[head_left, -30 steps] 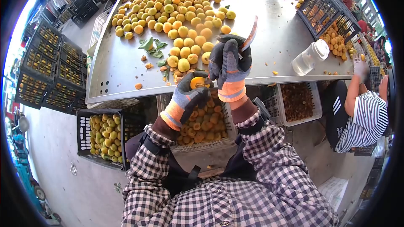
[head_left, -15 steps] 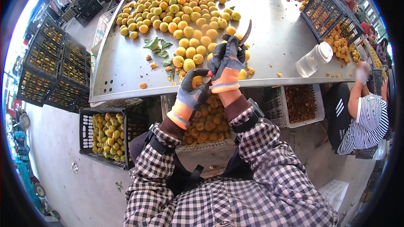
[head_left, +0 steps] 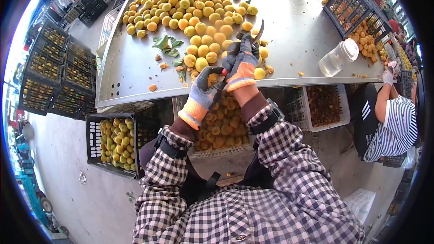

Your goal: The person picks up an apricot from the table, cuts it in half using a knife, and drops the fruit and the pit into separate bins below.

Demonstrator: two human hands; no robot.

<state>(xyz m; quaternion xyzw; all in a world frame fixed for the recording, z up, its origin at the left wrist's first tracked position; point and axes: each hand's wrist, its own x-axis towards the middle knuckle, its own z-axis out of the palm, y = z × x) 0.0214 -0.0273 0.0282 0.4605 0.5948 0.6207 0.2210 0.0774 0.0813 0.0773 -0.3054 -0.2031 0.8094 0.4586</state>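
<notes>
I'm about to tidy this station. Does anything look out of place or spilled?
Yes: green leaves lie loose on the metal table beside the yellow fruit, with small orange scraps strewn near them. A pale, crumpled bit of litter also lies on the otherwise mostly bare floor.

"Is it bright where we look?"

"Yes, we see lots of light. The shiny counter (head_left: 294, 31) has a big white glare near its far side."

"We also see a white glow at the left edge and bright windows (head_left: 394, 3) at the top right."

"Under the counter, we see dark shadow."

"Our view is round, with black corners and a bluish rim. The crates (head_left: 40, 71) on the left look bent."

"Some fruit (head_left: 211, 30) looks foggy to us, but the checked sleeves (head_left: 294, 158) look clear."
</notes>
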